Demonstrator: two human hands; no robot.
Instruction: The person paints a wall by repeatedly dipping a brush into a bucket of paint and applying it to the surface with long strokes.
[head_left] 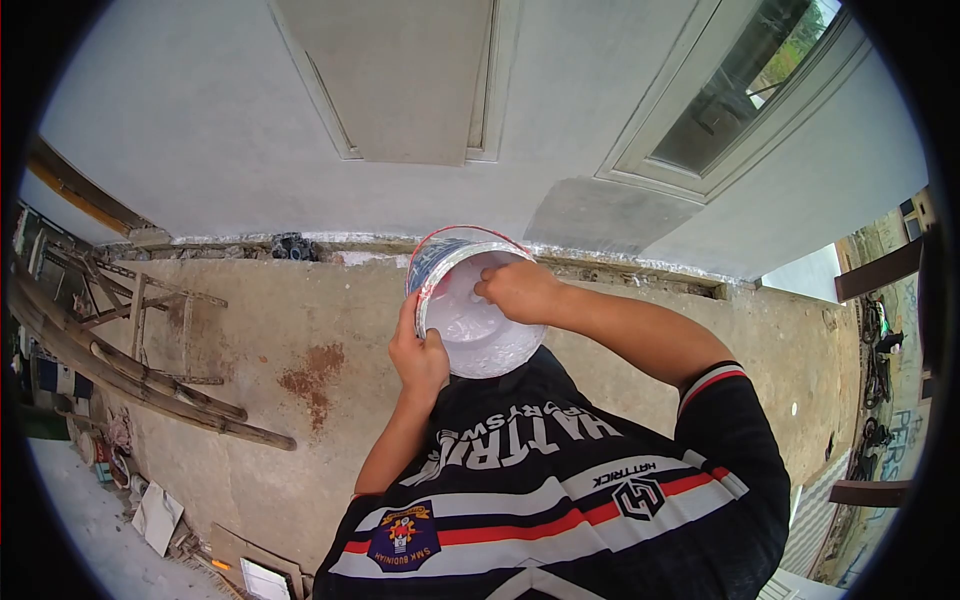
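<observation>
Bucket (487, 360) located centrally, between the wearer's torso (560, 490) and the wall (400, 195). Left hand (419, 358) at its left rim; right hand (522, 290) inside it (over the right edge). Window (738, 92) set in the wall, forward right; frame (137, 318) on the floor (240, 335), left.

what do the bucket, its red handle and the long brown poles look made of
White-and-blue round bucket: likely plastic, shiny inside, with a smooth, moulded-looking rim. Thin red curved handle: plastic or coated wire, can't tell; just a slim, even arc shows. Long brown rounded poles: probably bamboo or wood, dull, judging by their uneven, weathered surface.
</observation>
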